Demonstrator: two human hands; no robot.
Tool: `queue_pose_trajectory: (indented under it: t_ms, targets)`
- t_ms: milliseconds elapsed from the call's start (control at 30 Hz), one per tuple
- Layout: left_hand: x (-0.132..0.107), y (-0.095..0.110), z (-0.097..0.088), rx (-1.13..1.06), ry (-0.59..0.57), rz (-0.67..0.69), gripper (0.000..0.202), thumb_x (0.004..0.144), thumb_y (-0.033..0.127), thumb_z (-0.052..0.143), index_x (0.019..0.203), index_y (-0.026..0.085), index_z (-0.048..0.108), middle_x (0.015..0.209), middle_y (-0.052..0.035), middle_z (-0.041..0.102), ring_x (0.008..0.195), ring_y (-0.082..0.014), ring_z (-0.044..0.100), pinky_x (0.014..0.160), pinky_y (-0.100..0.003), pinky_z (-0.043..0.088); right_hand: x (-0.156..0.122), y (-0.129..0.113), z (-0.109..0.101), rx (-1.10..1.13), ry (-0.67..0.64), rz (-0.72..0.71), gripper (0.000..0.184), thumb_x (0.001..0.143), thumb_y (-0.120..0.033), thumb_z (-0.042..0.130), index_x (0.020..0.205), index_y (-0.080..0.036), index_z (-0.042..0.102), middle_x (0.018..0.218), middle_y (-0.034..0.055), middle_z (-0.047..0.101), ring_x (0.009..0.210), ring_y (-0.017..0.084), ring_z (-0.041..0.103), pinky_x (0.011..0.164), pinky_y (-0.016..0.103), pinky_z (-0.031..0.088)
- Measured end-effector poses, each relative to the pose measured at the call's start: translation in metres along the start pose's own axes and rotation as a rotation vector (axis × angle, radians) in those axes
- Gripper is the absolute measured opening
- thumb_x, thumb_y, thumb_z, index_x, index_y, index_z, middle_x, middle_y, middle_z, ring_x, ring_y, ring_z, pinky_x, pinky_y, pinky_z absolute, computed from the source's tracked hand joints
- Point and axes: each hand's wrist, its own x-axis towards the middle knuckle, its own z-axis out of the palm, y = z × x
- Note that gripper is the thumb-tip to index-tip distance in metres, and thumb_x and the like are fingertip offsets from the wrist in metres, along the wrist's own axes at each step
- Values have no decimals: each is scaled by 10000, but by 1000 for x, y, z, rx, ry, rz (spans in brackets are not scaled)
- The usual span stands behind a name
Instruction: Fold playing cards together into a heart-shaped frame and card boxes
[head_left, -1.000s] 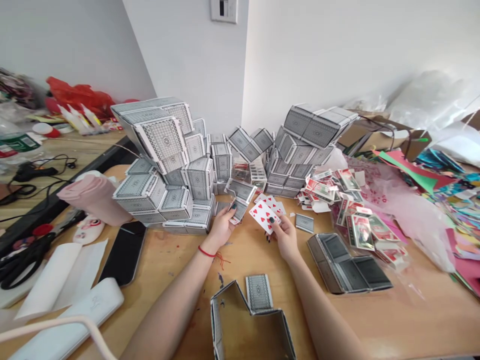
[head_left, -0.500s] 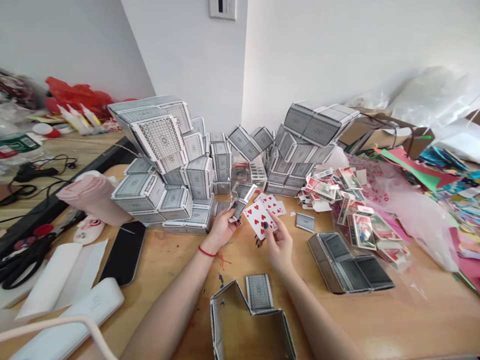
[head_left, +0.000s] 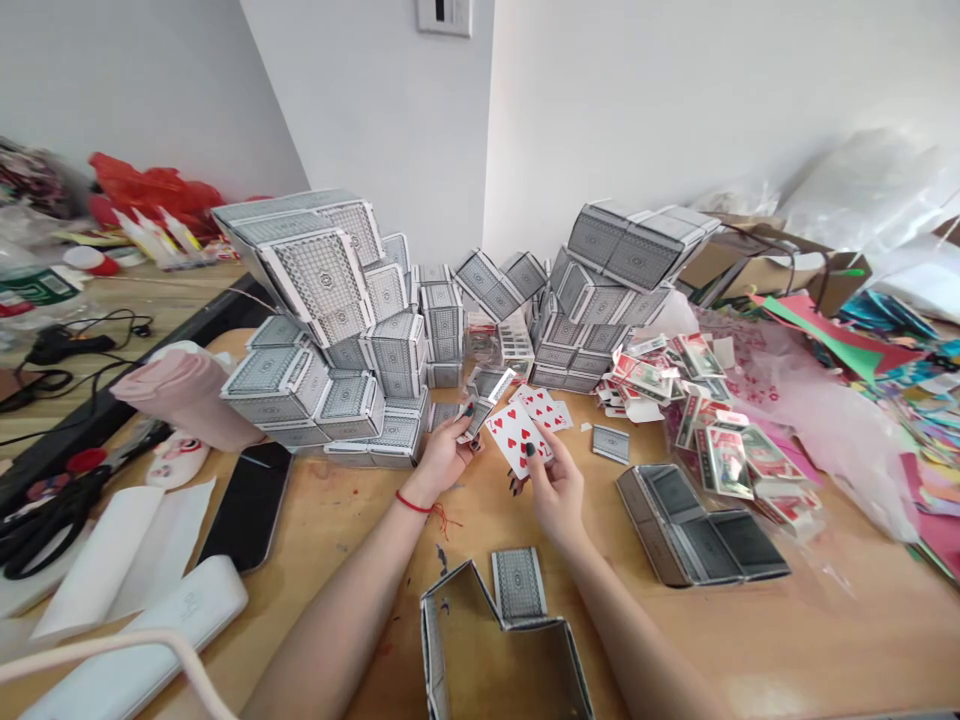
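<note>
My left hand [head_left: 444, 455], with a red string at the wrist, is closed on a small stack of playing cards [head_left: 478, 412] with grey patterned backs. My right hand [head_left: 555, 485] pinches a face-up heart card [head_left: 514, 437] just right of that stack. More face-up heart cards [head_left: 547, 405] lie on the wooden table [head_left: 750, 640] behind it. A single face-down card [head_left: 609, 444] lies to the right. Near the front edge stands a folded card structure [head_left: 495, 640] with a grey-backed panel.
Piles of boxes made of grey-backed cards [head_left: 330, 310] rise behind my hands, with another pile [head_left: 615, 270] to the right. A dark folded card strip [head_left: 697, 530], red card packets [head_left: 720, 440], a black phone [head_left: 247, 505], scissors [head_left: 45, 510], a pink cloth [head_left: 187, 395] and coloured paper [head_left: 885, 370] surround the work spot.
My right hand has carried the heart card slightly left, closer to the stack in my left hand. The left hand has hardly moved.
</note>
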Motion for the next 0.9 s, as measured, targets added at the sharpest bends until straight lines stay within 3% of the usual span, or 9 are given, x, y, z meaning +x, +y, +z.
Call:
queue_pose_trajectory:
  t_ms: [367, 733, 900]
  targets:
    - [7, -11, -3, 231, 48, 168, 202, 678, 246, 654, 851, 147, 620, 744, -13, 625, 602, -90, 539, 553, -204, 416, 0, 2, -1, -34, -90, 57, 510, 841, -437, 461, 1268, -162, 408, 545, -18, 574, 398, 117, 506, 396, 235, 435]
    - [10, -14, -10, 556, 45, 350, 320, 754, 336, 575, 989, 125, 627, 902, -86, 678, 847, -210, 613, 785, -359, 474, 3, -5, -6, -104, -121, 145, 579, 808, -429, 456, 1281, -99, 409, 441, -62, 492, 318, 90, 438, 315, 191, 355]
    - [9, -13, -12, 706, 75, 428, 350, 782, 308, 550, 1073, 121, 601, 1122, -121, 627, 1019, -230, 580, 887, -360, 447, 6, -6, -11, -131, -163, 181, 570, 796, -405, 447, 1265, -82, 425, 434, -62, 478, 318, 82, 419, 309, 180, 337]
